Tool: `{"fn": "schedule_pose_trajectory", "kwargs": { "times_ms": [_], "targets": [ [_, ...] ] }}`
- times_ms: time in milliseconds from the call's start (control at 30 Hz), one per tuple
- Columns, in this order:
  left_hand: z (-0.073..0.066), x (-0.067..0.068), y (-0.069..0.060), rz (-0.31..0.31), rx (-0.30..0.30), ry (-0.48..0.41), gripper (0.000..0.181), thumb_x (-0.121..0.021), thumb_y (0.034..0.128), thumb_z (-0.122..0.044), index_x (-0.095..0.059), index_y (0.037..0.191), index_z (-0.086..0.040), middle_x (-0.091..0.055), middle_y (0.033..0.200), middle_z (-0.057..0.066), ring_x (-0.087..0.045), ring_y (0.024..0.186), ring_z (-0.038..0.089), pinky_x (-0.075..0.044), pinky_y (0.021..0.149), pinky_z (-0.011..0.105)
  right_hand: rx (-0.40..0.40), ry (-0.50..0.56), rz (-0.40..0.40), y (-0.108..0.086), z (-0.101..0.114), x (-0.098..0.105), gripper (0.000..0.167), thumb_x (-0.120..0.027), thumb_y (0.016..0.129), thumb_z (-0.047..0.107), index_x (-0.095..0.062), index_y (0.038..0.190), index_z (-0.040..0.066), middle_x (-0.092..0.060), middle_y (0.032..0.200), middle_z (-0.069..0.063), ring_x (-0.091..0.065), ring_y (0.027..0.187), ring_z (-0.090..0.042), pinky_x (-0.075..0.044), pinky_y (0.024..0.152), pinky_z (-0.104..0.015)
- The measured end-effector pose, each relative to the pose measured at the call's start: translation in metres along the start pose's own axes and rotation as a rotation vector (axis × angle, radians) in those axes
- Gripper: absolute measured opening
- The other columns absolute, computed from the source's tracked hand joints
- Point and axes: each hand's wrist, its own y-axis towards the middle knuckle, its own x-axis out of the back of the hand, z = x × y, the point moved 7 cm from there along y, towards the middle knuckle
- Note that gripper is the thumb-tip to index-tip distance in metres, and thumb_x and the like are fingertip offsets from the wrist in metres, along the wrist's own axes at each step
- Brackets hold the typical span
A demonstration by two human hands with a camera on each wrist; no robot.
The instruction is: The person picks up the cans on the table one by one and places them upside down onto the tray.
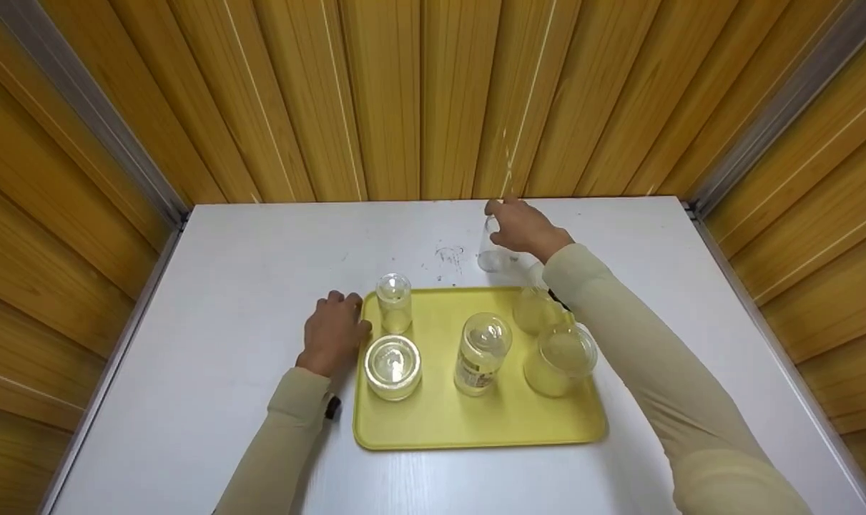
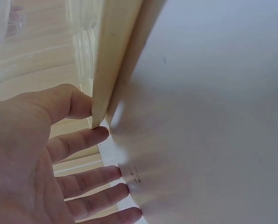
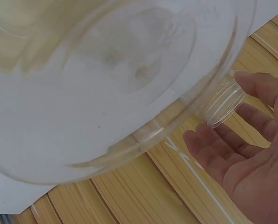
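Observation:
My right hand (image 1: 524,227) grips a clear jar (image 1: 490,252) from above, behind the yellow tray (image 1: 433,429). Thumb and fingers are around the jar's ridged neck (image 3: 225,105) in the right wrist view. Beside the tray's far left corner rests my left hand (image 1: 332,332); its thumb touches the tray rim (image 2: 113,56) and its fingertips touch the table. Near it on the tray stand a slim clear jar (image 1: 395,304) and a wide clear jar (image 1: 393,368).
A labelled clear jar (image 1: 479,365) stands mid-tray. A wide clear jar (image 1: 558,365) is at the right, with another clear container (image 1: 531,311) behind it, partly hidden by the right sleeve. The white table (image 1: 261,250) meets a wood-patterned wall (image 1: 382,100).

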Motion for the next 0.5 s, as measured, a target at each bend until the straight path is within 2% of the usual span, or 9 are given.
{"fn": "schedule_pose_trajectory", "kwargs": {
  "times_ms": [267,500],
  "targets": [
    [-0.0014,-0.0019,0.0002,0.013,-0.005,0.003,0.043,-0.071,0.0947,-0.023,-0.068,0.131,0.000,-0.061,0.128,0.025,-0.060,0.111,0.043,-0.057,0.085,0.056,-0.020,0.026,0.013,0.0018,-0.0027,-0.0037,0.053,-0.068,0.103,0.011,-0.051,0.152,0.001,-0.049,0.147,-0.031,-0.053,0.135,-0.045,-0.044,0.111,-0.057],
    [-0.0004,-0.0023,0.0008,0.001,-0.013,0.000,0.043,-0.070,0.0945,-0.023,-0.069,0.130,0.000,-0.062,0.128,0.025,-0.060,0.110,0.043,-0.057,0.084,0.055,-0.030,0.046,0.012,0.0019,-0.0025,-0.0038,0.051,-0.067,0.103,0.011,-0.052,0.151,0.002,-0.047,0.149,-0.030,-0.051,0.137,-0.044,-0.042,0.113,-0.058]
  ]
}}
